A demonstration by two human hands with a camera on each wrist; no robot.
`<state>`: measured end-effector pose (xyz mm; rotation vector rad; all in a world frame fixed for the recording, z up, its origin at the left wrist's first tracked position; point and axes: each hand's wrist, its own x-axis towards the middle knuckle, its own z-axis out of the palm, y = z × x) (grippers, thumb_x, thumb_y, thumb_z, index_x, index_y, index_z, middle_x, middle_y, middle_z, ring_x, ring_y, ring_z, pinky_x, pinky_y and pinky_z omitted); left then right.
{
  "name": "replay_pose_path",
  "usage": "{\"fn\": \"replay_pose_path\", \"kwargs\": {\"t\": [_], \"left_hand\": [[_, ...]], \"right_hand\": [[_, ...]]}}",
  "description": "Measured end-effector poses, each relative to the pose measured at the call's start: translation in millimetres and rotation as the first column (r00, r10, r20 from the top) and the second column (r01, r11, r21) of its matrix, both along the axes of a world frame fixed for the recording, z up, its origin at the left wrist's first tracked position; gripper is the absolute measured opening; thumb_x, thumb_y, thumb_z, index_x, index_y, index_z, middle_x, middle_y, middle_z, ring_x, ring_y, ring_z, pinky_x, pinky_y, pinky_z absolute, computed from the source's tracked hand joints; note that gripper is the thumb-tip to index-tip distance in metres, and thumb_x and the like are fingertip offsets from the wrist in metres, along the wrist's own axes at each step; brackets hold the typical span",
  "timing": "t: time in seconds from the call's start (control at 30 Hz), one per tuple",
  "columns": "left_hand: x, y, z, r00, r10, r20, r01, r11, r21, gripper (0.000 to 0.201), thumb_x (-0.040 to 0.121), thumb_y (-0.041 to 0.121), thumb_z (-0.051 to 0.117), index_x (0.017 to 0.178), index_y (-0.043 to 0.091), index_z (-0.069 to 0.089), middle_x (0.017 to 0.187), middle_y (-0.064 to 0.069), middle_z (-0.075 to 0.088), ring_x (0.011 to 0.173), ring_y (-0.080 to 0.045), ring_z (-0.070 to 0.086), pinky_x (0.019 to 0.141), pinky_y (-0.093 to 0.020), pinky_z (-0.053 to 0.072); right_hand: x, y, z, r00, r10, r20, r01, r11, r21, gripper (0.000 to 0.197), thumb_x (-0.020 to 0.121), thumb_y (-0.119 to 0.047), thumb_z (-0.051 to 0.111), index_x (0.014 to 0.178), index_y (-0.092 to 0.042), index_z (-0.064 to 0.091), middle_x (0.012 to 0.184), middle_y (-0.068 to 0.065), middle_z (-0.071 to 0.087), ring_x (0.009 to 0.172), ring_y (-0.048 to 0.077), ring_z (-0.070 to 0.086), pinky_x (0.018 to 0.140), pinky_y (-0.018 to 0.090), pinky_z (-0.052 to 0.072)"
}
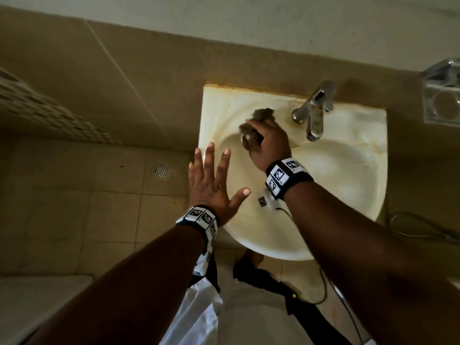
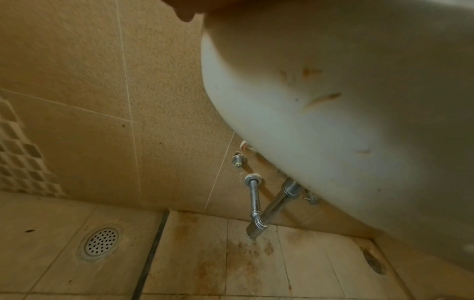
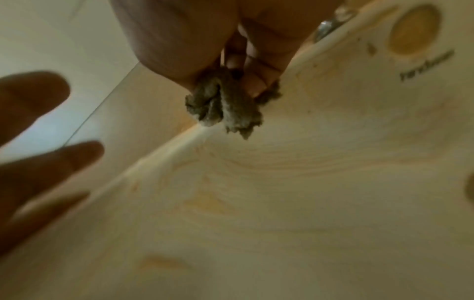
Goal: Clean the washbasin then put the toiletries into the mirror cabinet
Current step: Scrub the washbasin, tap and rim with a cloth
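Observation:
A cream, stained washbasin [image 1: 353, 175] hangs on the tiled wall, and its underside [image 2: 333, 101] fills the left wrist view. My right hand [image 1: 266, 143] grips a crumpled grey-brown cloth [image 1: 261, 115] and holds it against the basin's back left rim, left of the chrome tap [image 1: 315, 113]. The right wrist view shows the cloth [image 3: 225, 105] bunched under my curled fingers on the basin surface [image 3: 282, 203]. My left hand [image 1: 211, 178] lies flat with spread, straight fingers over the basin's left edge. No toiletries or cabinet are in view.
A chrome holder with rings [image 1: 441, 95] is fixed to the wall right of the basin. A round floor drain [image 1: 161, 171] lies in the tiled floor to the left. Chrome pipes [image 2: 266, 203] run under the basin. A hose [image 1: 423, 230] hangs at the right.

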<state>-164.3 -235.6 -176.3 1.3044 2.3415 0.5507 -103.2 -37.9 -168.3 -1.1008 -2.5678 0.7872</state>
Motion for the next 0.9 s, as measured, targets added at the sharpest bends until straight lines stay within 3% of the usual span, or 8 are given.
{"fn": "replay_pose_path", "kwargs": {"t": [0.13,0.23,0.33,0.43,0.6,0.7,0.83,0.9], "left_hand": [[-0.9,-0.5,-1.4,1.000,0.004,0.005,-0.004,1.000,0.020,0.097,0.084,0.082,0.030,0.158,0.039,-0.017,0.170,-0.006,-0.012,0.155,-0.035,-0.015,0.121,-0.063,0.008],[-1.0,-1.7,-1.5,1.000,0.006,0.025,-0.007,0.999,0.041,0.097,0.082,0.088,0.023,0.156,0.041,-0.021,0.169,-0.005,-0.016,0.155,-0.035,-0.015,0.121,-0.063,0.008],[-2.0,-2.8,-1.6,0.999,-0.008,0.034,0.006,0.997,0.072,0.101,0.080,0.092,0.020,0.156,0.040,-0.021,0.169,-0.012,-0.013,0.155,-0.037,-0.012,0.121,-0.064,0.009],[-3.7,-3.8,-3.6,0.999,-0.015,0.034,0.013,0.998,0.059,0.106,0.076,0.096,0.016,0.156,0.037,-0.023,0.168,-0.016,-0.013,0.155,-0.038,-0.014,0.121,-0.064,0.008],[-3.9,-4.6,-5.7,0.998,-0.035,0.052,0.029,0.994,0.110,0.113,0.074,0.097,0.020,0.157,0.034,-0.023,0.168,-0.014,-0.017,0.154,-0.038,-0.016,0.122,-0.063,0.006],[-5.1,-5.0,-8.4,0.990,-0.027,0.141,-0.014,0.959,0.282,0.112,0.081,0.092,0.026,0.160,0.024,-0.015,0.166,-0.024,-0.013,0.155,-0.040,-0.012,0.121,-0.063,0.009],[-13.0,-7.6,4.0,0.887,0.137,0.441,-0.341,0.838,0.425,0.114,0.086,0.087,0.023,0.159,0.006,-0.010,0.163,-0.029,-0.020,0.154,-0.011,-0.020,0.124,-0.023,-0.001],[-16.5,-6.3,16.2,0.788,0.234,0.570,-0.521,0.747,0.414,0.118,0.082,0.091,0.017,0.159,0.008,-0.011,0.165,-0.022,-0.021,0.151,0.003,-0.016,0.121,-0.015,0.006]], "right_hand": [[-45.5,-2.9,4.2,0.968,-0.250,0.012,0.250,0.967,-0.049,0.040,0.091,-0.025,0.059,0.129,-0.015,0.065,0.138,0.010,0.056,0.128,0.027,0.052,0.111,0.034,0.041],[-72.4,-16.2,16.5,0.996,0.084,0.020,-0.081,0.991,-0.106,0.038,0.091,-0.022,0.062,0.128,-0.018,0.066,0.131,0.006,0.061,0.118,0.023,0.059,0.105,0.031,0.046],[-68.1,-19.8,22.6,0.894,0.443,0.063,-0.432,0.891,-0.138,0.041,0.087,-0.008,0.065,0.126,-0.020,0.068,0.118,0.007,0.061,0.104,0.023,0.059,0.092,0.031,0.048],[-54.9,1.1,30.6,0.793,0.593,0.137,-0.577,0.804,-0.141,0.037,0.086,-0.015,0.066,0.122,-0.022,0.071,0.111,0.000,0.061,0.091,0.012,0.056,0.082,0.015,0.040],[-80.5,36.9,31.3,0.990,0.129,0.055,-0.128,0.991,-0.033,0.030,0.095,-0.009,0.057,0.123,-0.005,0.067,0.112,-0.006,0.058,0.097,0.007,0.064,0.077,-0.004,0.037],[-94.8,15.5,25.7,0.979,0.156,0.127,-0.153,0.988,-0.038,0.034,0.093,-0.022,0.059,0.125,-0.018,0.067,0.126,0.006,0.058,0.110,0.021,0.061,0.090,0.014,0.043],[-71.9,-31.9,28.1,0.886,0.460,0.047,-0.454,0.885,-0.106,0.032,0.088,-0.025,0.062,0.119,-0.022,0.070,0.122,0.007,0.056,0.104,0.024,0.060,0.091,0.017,0.042],[-46.0,-58.2,25.6,0.803,0.593,0.056,-0.582,0.802,-0.134,0.030,0.091,-0.035,0.058,0.117,-0.024,0.068,0.120,0.005,0.054,0.100,0.025,0.059,0.087,0.027,0.048]]}}
